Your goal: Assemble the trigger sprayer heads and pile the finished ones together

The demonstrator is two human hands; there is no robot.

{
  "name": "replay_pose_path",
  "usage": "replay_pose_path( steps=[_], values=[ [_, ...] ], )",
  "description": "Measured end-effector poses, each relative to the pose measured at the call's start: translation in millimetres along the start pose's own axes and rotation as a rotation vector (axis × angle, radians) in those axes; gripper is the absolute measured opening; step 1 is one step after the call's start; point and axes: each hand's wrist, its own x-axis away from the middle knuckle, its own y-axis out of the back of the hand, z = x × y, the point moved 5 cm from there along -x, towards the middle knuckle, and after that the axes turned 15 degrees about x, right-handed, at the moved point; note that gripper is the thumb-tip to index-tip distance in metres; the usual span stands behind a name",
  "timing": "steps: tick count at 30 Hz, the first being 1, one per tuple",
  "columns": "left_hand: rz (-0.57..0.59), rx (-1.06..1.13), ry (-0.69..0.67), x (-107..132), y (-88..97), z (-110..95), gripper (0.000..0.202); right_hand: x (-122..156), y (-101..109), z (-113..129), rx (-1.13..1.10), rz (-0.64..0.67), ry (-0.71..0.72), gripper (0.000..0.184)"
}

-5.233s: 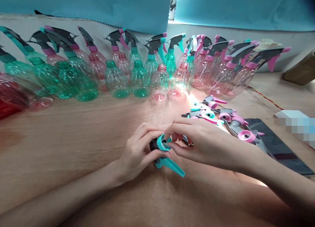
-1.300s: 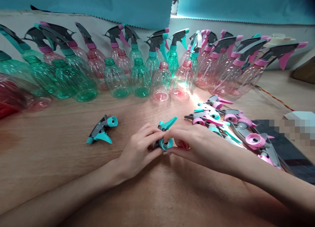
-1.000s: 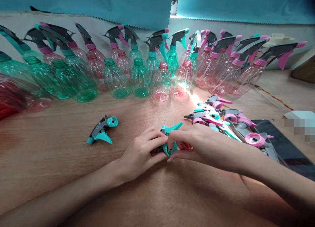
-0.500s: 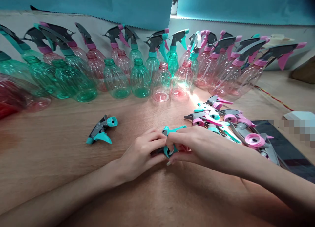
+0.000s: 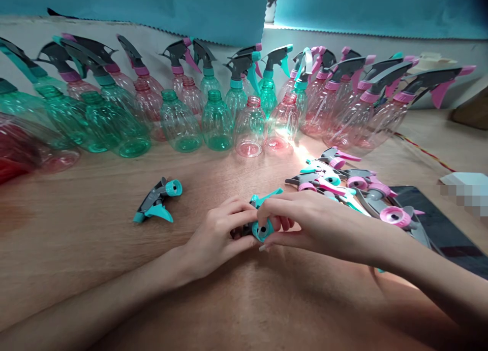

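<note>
Just above the wooden table, a grey and teal trigger spray head (image 5: 263,231) is held between both hands. My left hand (image 5: 219,231) has its fingers closed on the grey body. Thumb and index finger of my right hand (image 5: 305,216) are bent around the teal screw collar, whose open underside faces me. Parts of the body are hidden by the fingers. A second grey and teal spray head (image 5: 155,201) lies on the table to the left, apart from the hands.
Open-necked green bottles (image 5: 217,120) and pink bottles (image 5: 249,127) stand across the back. Behind them, bottles with spray heads fitted (image 5: 274,61) line the wall. Loose pink and teal spray heads (image 5: 375,188) are piled at right, beside a dark flat panel (image 5: 453,239).
The held spray head has turned slightly, so its collar opening shows more and its teal trigger sits a little farther left and lower. My right hand has shifted slightly; my left stays nearly still.
</note>
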Motion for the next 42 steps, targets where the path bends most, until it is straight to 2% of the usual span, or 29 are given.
replay_pose_path(
  steps=[9,13,18,24,27,30,34,36,42],
  values=[
    [0.016,0.008,0.009,-1,-1.0,-2,0.008,2,-1,-2,0.023,0.032,0.012,0.007],
    [0.043,0.041,0.016,-2,-4.0,-5,0.006,3,-1,-3,-0.058,0.07,0.044,0.014],
    [0.054,0.092,0.009,0,-6.9,-4,0.015,3,-4,-5,-0.137,0.084,0.079,0.017],
    [0.05,0.097,0.042,0,-6.6,-3,0.012,3,-5,-2,-0.117,0.076,0.066,0.018],
    [0.013,0.109,0.103,0,-3.4,-1,0.013,5,0,-1,-0.072,0.065,0.046,0.019],
    [-0.081,0.122,0.207,-1,2.7,6,0.022,8,10,-4,-0.063,-0.024,0.044,0.018],
    [-0.172,0.164,0.264,-2,7.1,10,0.025,11,25,-10,-0.067,-0.305,0.01,0.011],
    [-0.187,0.202,0.28,-2,6.7,10,0.026,10,24,-11,-0.071,-0.375,-0.004,0.009],
    [-0.215,0.275,0.298,-1,5.3,10,0.027,4,5,-8,-0.152,-0.472,-0.075,0.007]
  ],
)
